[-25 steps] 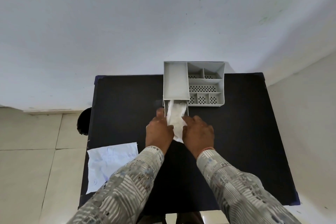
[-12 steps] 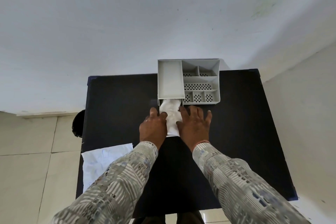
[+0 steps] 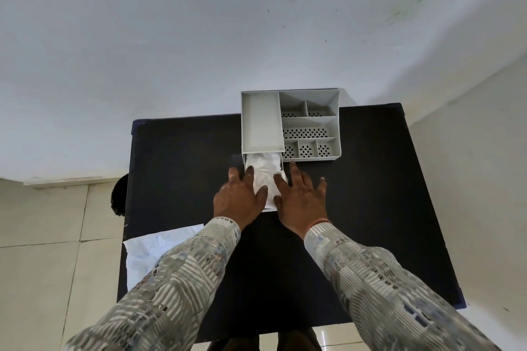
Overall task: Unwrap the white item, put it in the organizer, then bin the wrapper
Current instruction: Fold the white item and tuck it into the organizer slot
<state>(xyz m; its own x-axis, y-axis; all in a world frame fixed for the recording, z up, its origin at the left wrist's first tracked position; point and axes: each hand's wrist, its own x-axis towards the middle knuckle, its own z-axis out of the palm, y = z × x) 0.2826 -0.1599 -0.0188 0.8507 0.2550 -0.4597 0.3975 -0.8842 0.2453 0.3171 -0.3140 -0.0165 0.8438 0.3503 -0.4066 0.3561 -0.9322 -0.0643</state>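
A grey organizer (image 3: 333, 102) with several compartments stands at the table's far edge. From its front left a low drawer sticks out toward me, and the white item (image 3: 263, 169) lies in that drawer, its near end reaching past the drawer's front. My left hand (image 3: 239, 199) presses flat on the item's left side with fingers spread. On the item's right side rests my right hand (image 3: 302, 199), also flat and spread. A crumpled white wrapper (image 3: 148, 253) lies at the table's near left corner, partly under my left sleeve.
The black table (image 3: 370, 208) fills the middle of the view, with a white wall behind it. A dark round object (image 3: 118, 196) sits on the tiled floor just left of the table.
Both hands went from gripping the white item's near end to lying flat with fingers spread on it. The item has slid farther into the drawer.
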